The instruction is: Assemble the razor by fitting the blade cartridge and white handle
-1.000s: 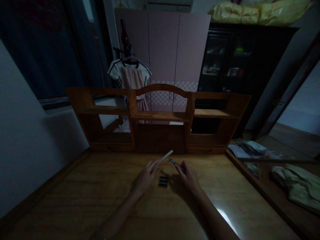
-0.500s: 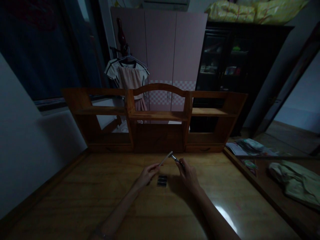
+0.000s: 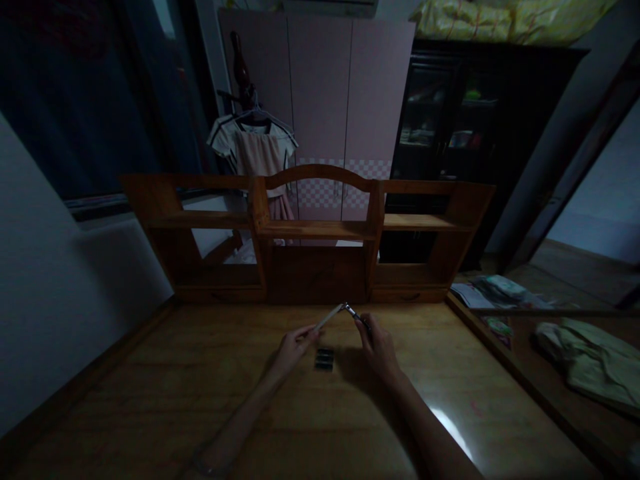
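"Razor-like tool (image 3: 353,313), one: location?"
"Right hand (image 3: 380,347) is gripping its dark handle, fingers closed; its metal head is meeting the pale strip's (image 3: 327,317) far tip above the table (image 3: 225,413), though dimness is making contact uncertain. Left hand (image 3: 290,353) is pinching the near end."
"Risk?"
"Head could be slipping off, the strip's tip being narrow and unsupported."
"Finishes?"
"Metal is glinting; slim, straight strip; dark, banded rectangle (image 3: 325,359) is lying on glossy, grained wood."
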The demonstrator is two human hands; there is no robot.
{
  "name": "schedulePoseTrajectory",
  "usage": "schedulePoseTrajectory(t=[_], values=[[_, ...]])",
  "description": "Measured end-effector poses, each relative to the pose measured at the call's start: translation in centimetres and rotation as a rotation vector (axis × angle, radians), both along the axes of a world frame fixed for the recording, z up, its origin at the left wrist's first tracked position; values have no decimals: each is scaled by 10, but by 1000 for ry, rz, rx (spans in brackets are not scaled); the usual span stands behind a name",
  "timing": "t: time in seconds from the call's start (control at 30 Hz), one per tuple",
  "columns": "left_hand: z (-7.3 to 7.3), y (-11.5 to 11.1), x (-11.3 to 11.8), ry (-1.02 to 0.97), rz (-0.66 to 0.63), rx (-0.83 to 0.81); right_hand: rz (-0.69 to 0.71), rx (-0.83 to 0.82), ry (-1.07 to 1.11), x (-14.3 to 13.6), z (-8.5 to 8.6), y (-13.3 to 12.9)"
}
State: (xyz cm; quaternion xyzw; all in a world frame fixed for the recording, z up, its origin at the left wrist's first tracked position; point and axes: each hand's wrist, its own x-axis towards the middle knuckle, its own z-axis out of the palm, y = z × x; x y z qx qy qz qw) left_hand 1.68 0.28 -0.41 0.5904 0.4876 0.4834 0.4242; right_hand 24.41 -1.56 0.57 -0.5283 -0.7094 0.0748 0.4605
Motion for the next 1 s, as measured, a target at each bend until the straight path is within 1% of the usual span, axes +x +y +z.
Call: schedulePoseTrajectory(t=[0.07, 0.17, 0.23, 0.33, 0.43, 0.53, 0.63, 0.7, 0.8, 0.87, 1.0], values=[[-5, 4, -3, 15, -8, 38, -12, -9, 15, -1, 0, 0], [-7, 7, -7, 1, 25, 104, -23, -21, 32, -2, 1, 0], [-8, 7, -6, 10, -4, 132, -22, -19, 40, -2, 1, 1], [-12, 7, -4, 77, -57, 154, -6, -24, 50, -1, 0, 1], [-15, 8, -5, 127, -16, 192, 6, -44, 55, -1, -1, 1], [-14, 8, -7, 120, 20, 243, -15, -63, 39, -1, -4, 2], [-11, 5, -5, 133, -2, 301, -34, -69, 17, 0, -8, 5], [-11, 3, -3, 173, -8, 322, -48, -61, 10, 2, -12, 7], [-12, 3, -3, 250, 38, 336, -59, -54, 0, 2, -15, 9], [-13, 3, -3, 286, 58, 360, -52, -59, -12, 2, -16, 10], [-10, 0, -2, 342, 57, 426, -45, -67, -26, 1, -16, 9]])
